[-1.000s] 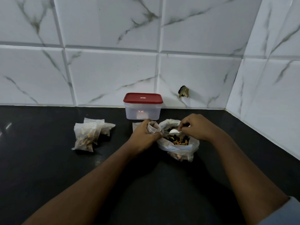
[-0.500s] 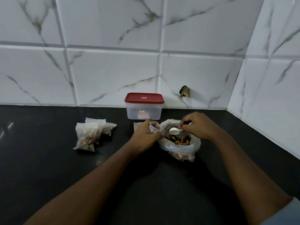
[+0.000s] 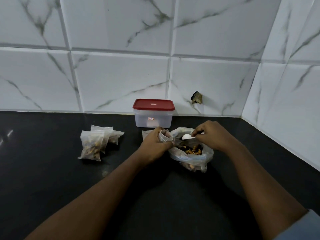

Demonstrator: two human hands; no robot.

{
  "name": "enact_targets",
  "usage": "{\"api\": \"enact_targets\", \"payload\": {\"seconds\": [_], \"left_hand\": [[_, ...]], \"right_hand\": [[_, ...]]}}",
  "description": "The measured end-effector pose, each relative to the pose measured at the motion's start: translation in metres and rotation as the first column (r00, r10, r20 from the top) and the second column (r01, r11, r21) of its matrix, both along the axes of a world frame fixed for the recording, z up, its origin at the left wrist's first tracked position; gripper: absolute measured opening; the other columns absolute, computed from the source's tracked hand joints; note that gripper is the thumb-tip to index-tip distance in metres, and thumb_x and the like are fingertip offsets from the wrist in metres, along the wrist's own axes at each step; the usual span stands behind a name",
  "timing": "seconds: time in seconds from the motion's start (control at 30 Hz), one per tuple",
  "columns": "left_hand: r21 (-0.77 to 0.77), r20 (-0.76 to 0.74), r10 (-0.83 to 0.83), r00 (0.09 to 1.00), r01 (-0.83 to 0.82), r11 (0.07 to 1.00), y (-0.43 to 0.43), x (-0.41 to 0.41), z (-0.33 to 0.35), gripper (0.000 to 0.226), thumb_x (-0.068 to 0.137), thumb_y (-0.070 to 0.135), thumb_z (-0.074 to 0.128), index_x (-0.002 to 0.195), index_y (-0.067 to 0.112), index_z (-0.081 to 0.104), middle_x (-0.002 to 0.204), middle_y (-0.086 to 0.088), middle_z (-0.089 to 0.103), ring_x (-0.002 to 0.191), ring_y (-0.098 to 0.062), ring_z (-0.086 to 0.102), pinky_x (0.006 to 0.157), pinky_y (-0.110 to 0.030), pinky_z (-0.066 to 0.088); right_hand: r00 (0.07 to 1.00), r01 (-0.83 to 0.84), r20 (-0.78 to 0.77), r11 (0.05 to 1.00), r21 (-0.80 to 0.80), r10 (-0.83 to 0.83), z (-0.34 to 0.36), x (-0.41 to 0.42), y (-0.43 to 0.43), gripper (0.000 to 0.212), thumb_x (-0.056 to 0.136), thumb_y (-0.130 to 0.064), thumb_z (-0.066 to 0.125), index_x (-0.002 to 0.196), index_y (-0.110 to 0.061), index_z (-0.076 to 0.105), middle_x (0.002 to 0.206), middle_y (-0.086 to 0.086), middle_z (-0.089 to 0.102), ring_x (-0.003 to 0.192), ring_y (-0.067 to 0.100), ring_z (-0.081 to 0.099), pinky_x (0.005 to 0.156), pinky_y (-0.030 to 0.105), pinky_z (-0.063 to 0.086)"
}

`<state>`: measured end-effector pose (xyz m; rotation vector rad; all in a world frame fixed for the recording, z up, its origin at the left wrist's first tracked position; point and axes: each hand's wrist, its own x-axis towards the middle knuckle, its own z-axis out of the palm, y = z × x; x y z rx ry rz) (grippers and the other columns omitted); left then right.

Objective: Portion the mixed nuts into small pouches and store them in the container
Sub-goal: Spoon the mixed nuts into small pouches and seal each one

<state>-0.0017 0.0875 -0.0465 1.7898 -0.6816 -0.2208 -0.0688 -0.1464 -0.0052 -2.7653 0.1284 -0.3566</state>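
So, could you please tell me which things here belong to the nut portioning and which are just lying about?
In the job: bag of mixed nuts; white spoon, held by the right hand; small pouch, held by the left hand; filled pouches; red-lidded container.
Lying about: dark stub on the wall tile.

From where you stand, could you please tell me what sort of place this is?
Most likely a home kitchen: a black counter meets marble-look wall tiles in a corner, and a red-lidded container stands behind a bag of mixed nuts.
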Motion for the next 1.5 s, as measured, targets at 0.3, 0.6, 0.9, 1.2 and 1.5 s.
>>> {"api": "enact_targets", "payload": {"seconds": [0.3,0.6,0.9,1.2,1.5], "left_hand": [[0.008,-0.007,-0.007,1.000,0.007,1.000,0.000,0.002,-0.001,0.034,0.092,0.019,0.076,0.122,0.024,0.059,0.120,0.004,0.067,0.108,-0.011,0.067,0.090,-0.028,0.056],[0.005,0.023,0.002,1.000,-0.002,1.000,0.001,-0.001,-0.001,0.033,0.093,0.020,0.075,0.118,0.031,0.056,0.116,0.007,0.066,0.105,-0.009,0.066,0.081,-0.020,0.050],[-0.001,0.010,0.004,1.000,-0.004,1.000,0.001,-0.001,0.000,0.030,0.093,0.019,0.075,0.114,0.031,0.057,0.114,0.007,0.067,0.103,-0.009,0.067,0.080,-0.020,0.052],[0.005,-0.001,-0.006,1.000,0.006,1.000,0.001,0.000,-0.001,0.033,0.093,0.018,0.074,0.121,0.026,0.058,0.116,0.004,0.068,0.105,-0.011,0.068,0.087,-0.026,0.056],[0.004,-0.002,-0.019,1.000,0.019,1.000,0.000,0.001,-0.002,0.031,0.093,0.018,0.075,0.118,0.026,0.059,0.116,0.004,0.068,0.105,-0.011,0.069,0.091,-0.031,0.058]], "right_hand": [[0.998,-0.015,-0.055,1.000,-0.015,0.014,0.004,-0.003,-0.004,0.018,0.093,-0.016,0.070,0.101,-0.025,0.084,0.102,-0.010,0.074,0.089,0.001,0.065,0.073,0.016,0.047],[1.000,-0.014,-0.006,0.999,-0.045,0.014,-0.004,0.004,0.004,0.022,0.095,-0.016,0.069,0.110,-0.024,0.082,0.115,-0.003,0.077,0.091,0.004,0.067,0.072,0.014,0.045],[0.999,0.003,-0.034,0.999,0.032,-0.002,0.009,-0.005,0.006,0.014,0.092,-0.019,0.070,0.093,-0.024,0.083,0.093,-0.008,0.076,0.082,0.006,0.069,0.067,0.021,0.051],[0.995,-0.017,-0.099,1.000,0.019,0.019,0.009,-0.006,0.010,0.015,0.094,-0.018,0.069,0.096,-0.026,0.082,0.096,-0.011,0.076,0.085,0.003,0.069,0.073,0.022,0.052],[0.991,0.087,-0.092,0.994,-0.061,-0.092,0.019,-0.010,0.005,0.020,0.087,-0.013,0.067,0.070,-0.020,0.075,0.081,0.000,0.076,0.072,0.020,0.070,0.057,0.030,0.048]]}}
